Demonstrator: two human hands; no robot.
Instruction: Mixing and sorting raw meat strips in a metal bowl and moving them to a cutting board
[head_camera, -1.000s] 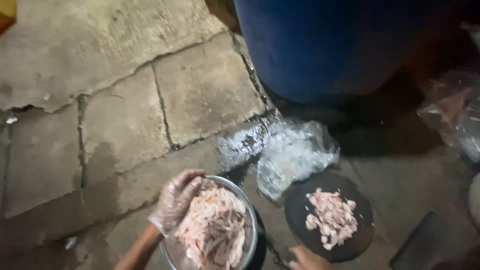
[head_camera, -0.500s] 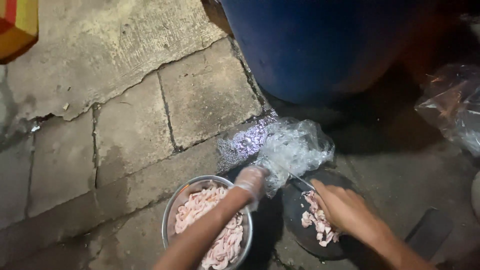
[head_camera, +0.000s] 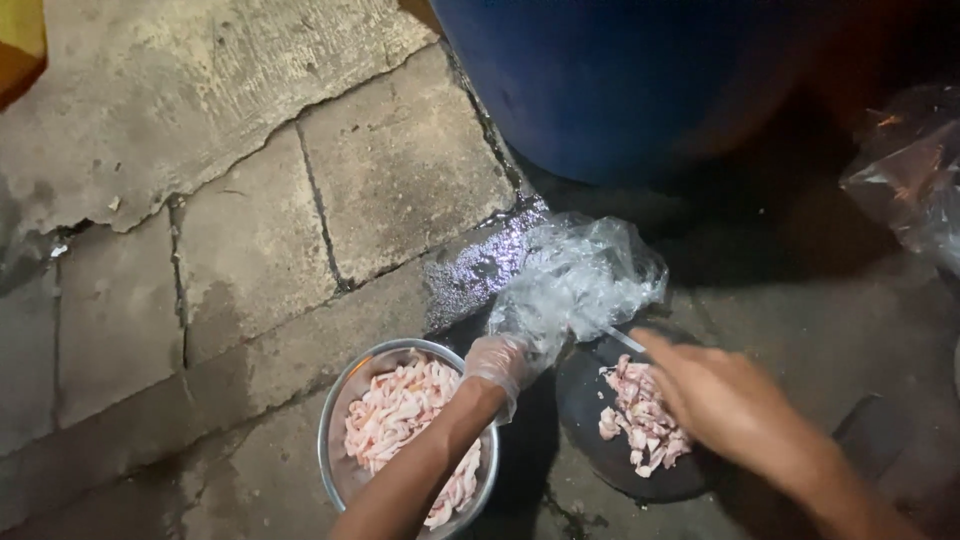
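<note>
Hand (head_camera: 505, 362) on clear plastic bag (head_camera: 580, 280)

A gloved left hand (head_camera: 505, 362) grips the crumpled clear plastic bag (head_camera: 580, 280) beside a metal bowl (head_camera: 340, 420) of pale meat strips. The bare right hand (head_camera: 725, 400) holds a knife (head_camera: 622, 338) over chopped meat (head_camera: 640, 425) on a dark round board (head_camera: 590, 395), on the paved floor (head_camera: 250, 230) below a blue barrel (head_camera: 620, 80).
</note>
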